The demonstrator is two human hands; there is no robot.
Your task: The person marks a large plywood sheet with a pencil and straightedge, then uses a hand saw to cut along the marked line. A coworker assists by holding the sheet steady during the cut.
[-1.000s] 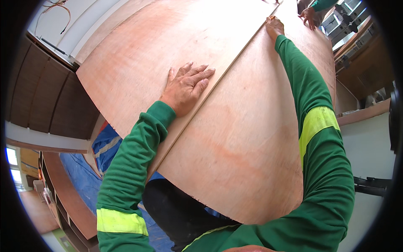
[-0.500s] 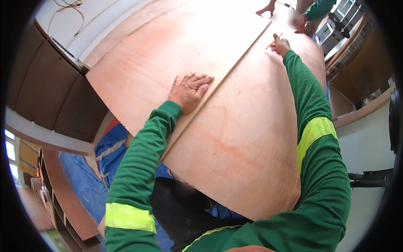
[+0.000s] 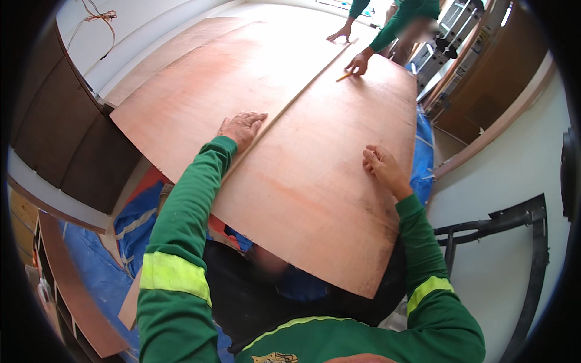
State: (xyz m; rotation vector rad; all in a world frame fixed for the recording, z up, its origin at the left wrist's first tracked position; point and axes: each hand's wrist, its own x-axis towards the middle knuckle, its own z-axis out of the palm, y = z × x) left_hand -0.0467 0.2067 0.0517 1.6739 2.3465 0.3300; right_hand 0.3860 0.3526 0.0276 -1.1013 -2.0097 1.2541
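A large plywood sheet lies in front of me, with a long thin wooden strip running across it lengthwise. My left hand rests flat on the sheet, its spread fingers against the left side of the strip near its close end. Over the right part of the plywood is my right hand, its fingers loosely curled and nothing visible in them. At the far end, a co-worker's hand holds a yellow pencil near the surface. The co-worker's other hand presses beside the strip's far end.
Brown panels stand at the left. Blue tarpaulin covers floor there, beside a wooden shelf unit. A black metal frame stands by the right wall, and a folded ladder is at the far right. Loose wires hang upper left.
My right hand has drawn back toward me from the far end, where it held the pencil; the co-worker's hand holds it now. My left hand stays by the strip.
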